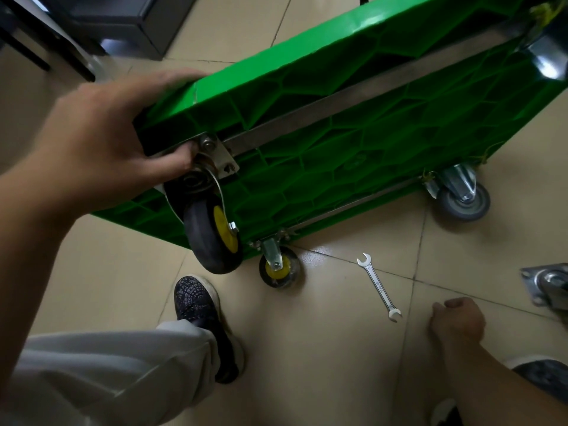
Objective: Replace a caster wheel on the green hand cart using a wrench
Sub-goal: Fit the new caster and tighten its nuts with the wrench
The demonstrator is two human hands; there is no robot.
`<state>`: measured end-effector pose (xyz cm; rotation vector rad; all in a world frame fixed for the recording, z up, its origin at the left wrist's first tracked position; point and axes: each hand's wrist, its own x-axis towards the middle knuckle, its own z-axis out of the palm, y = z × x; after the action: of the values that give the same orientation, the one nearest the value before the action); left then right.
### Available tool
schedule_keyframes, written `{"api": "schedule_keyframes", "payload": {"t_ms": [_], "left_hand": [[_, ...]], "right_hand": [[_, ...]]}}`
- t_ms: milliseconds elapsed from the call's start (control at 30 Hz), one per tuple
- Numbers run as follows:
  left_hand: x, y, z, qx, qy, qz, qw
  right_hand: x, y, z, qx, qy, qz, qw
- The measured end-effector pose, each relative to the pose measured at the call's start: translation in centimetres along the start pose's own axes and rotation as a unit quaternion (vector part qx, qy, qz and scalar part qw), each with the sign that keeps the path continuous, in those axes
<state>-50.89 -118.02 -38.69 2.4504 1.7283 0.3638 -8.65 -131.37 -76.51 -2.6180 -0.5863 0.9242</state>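
- Head view: the left hand point(101, 139) is closed over the corner of the green hand cart point(353, 118), fingers on the deck's far face and thumb curled at the caster plate, arm reaching forward and up. I judge it keeps the cart tipped on edge so the underside and its bolts face the person.
- Just below that hand hangs the black caster with a yellow hub point(213, 235), off the floor; a smaller yellow-hubbed caster point(278, 267) and a grey caster point(462, 201) further right touch the tiled floor point(338, 348) and seem to carry the tipped cart.
- The right hand point(458, 322) is loosely curled, knuckles up, holding nothing, forearm low over the floor.
- The double-ended open wrench point(379, 287) lies on the floor just left of that hand, not touching it, probably about to be picked up.
- A loose caster with a mounting plate point(550, 285) sits beyond the right hand, probably the replacement.
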Motion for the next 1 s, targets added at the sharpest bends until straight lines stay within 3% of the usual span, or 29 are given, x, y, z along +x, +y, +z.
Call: {"api": "schedule_keyframes", "payload": {"t_ms": [133, 433, 567, 767, 1000], "left_hand": [[0.0, -0.1, 0.0, -0.001, 0.002, 0.0, 1.0], [-0.4, 0.2, 0.0, 0.007, 0.008, 0.004, 1.0], [-0.5, 0.6, -0.1, -0.001, 0.012, 0.012, 1.0], [-0.5, 0.8, -0.4, 0.006, 0.008, 0.011, 1.0], [-0.7, 1.6, -0.8, 0.002, 0.005, -0.021, 1.0]], "right_hand": [[0.0, -0.2, 0.5, -0.008, -0.016, -0.031, 0.999], [-3.6, -5.6, 2.1, -0.078, -0.127, -0.251, 0.956], [-4.6, -7.3, 1.6, -0.103, -0.137, -0.389, 0.905], [-7.6, -13.3, -3.0, -0.066, -0.16, -0.515, 0.84], [-16.3, -21.9, -11.4, -0.088, -0.123, -0.693, 0.704]]}}
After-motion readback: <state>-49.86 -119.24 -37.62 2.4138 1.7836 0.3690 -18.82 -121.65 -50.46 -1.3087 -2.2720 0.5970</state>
